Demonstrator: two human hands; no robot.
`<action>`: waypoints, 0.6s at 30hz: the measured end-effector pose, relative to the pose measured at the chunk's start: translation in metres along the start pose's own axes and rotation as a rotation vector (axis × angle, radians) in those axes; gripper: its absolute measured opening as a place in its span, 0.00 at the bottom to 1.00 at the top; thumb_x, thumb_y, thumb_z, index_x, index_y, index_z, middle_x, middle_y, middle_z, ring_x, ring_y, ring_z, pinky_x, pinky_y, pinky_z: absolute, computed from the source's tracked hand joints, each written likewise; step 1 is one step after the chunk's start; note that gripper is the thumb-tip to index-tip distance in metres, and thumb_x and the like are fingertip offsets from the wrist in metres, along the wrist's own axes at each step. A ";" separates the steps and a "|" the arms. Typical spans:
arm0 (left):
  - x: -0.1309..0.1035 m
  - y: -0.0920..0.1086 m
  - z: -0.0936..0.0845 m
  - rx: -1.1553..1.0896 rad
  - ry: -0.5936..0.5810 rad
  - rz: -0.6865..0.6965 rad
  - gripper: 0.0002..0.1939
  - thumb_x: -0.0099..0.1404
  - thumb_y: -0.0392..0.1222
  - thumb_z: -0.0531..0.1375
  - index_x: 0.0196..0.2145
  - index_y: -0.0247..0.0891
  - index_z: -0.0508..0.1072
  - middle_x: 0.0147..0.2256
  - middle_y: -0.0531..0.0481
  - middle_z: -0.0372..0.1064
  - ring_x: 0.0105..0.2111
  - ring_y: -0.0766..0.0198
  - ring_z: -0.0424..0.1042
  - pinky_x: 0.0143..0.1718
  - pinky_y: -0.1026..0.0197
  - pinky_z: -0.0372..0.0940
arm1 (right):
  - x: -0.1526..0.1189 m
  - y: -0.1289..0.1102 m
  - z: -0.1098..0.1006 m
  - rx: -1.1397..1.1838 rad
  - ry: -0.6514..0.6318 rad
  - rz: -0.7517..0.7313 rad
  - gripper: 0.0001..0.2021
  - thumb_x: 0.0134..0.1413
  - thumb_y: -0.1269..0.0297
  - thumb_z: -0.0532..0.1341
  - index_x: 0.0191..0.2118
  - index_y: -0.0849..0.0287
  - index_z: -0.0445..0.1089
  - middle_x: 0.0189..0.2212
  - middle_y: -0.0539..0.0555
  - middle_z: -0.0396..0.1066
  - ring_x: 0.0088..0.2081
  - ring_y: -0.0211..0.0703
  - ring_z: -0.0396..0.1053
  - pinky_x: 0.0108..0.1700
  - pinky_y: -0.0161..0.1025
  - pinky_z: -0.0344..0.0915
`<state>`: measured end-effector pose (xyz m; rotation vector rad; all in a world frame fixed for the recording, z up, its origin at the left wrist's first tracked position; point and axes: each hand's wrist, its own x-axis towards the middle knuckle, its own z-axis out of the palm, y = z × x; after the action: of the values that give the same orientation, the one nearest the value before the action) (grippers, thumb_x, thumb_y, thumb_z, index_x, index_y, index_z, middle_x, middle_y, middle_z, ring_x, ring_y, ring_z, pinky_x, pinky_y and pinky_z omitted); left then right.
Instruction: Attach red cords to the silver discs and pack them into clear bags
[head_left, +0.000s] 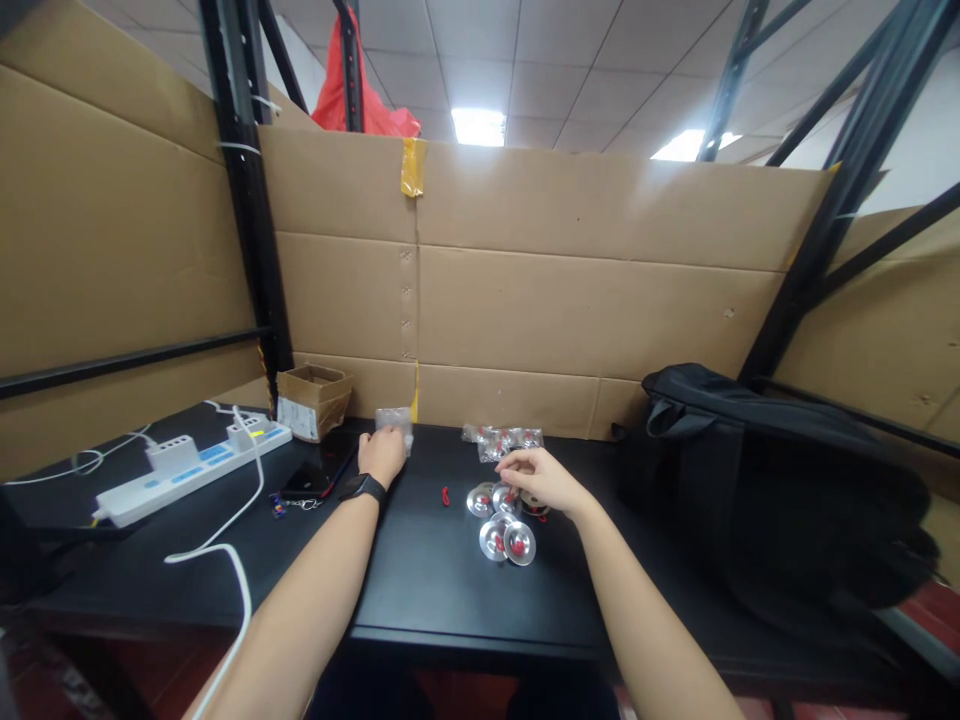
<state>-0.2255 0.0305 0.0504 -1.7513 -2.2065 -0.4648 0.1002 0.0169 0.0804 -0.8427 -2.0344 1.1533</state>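
Observation:
My left hand (382,456), with a dark watch on its wrist, has its fingers curled at a stack of clear plastic bags (395,418) near the back of the black table. Fingertip contact with the bags is partly hidden. My right hand (546,480) hovers loosely bent over several silver finger cymbals with red cords, its thumb and fingers apart. One cymbal (519,543) lies at the front of the group, overlapping another, and one more (480,500) rests at its left. Others are partly covered by my right hand. A small red cord (445,496) lies apart, left of the cymbals.
Several wrapped cymbals (502,440) lie by the cardboard wall (525,310). At left are a small open carton (315,398), a phone (319,475), a keychain (289,504) and a white power strip (195,478) with a loose cable. A black bag (780,500) stands at right.

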 end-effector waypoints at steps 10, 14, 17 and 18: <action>-0.003 0.000 0.004 0.050 0.142 -0.162 0.19 0.62 0.45 0.54 0.47 0.31 0.73 0.50 0.30 0.68 0.52 0.39 0.62 0.50 0.45 0.54 | 0.002 0.001 0.000 -0.019 -0.008 -0.006 0.14 0.52 0.56 0.66 0.39 0.61 0.76 0.30 0.55 0.77 0.28 0.41 0.73 0.32 0.36 0.68; 0.014 -0.012 -0.002 -0.055 0.191 -0.290 0.39 0.54 0.53 0.62 0.59 0.31 0.59 0.55 0.28 0.63 0.56 0.38 0.60 0.53 0.45 0.53 | 0.001 0.001 0.000 -0.022 0.001 -0.016 0.14 0.51 0.56 0.67 0.39 0.61 0.76 0.30 0.54 0.77 0.28 0.41 0.73 0.32 0.36 0.68; 0.030 -0.026 -0.005 -0.172 0.039 -0.342 0.56 0.47 0.54 0.68 0.65 0.33 0.44 0.56 0.27 0.64 0.58 0.37 0.59 0.54 0.44 0.52 | 0.001 0.003 0.000 -0.023 -0.008 -0.013 0.13 0.52 0.56 0.66 0.39 0.60 0.77 0.29 0.53 0.77 0.29 0.42 0.73 0.31 0.35 0.67; 0.035 -0.031 -0.004 -0.202 -0.003 -0.353 0.59 0.46 0.55 0.69 0.66 0.34 0.40 0.55 0.27 0.64 0.58 0.37 0.60 0.54 0.44 0.52 | 0.001 0.004 0.000 -0.026 -0.014 -0.011 0.13 0.52 0.56 0.66 0.39 0.60 0.77 0.29 0.53 0.77 0.29 0.42 0.74 0.31 0.35 0.67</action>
<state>-0.2629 0.0531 0.0662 -1.4477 -2.5578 -0.7873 0.1001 0.0194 0.0775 -0.8376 -2.0666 1.1320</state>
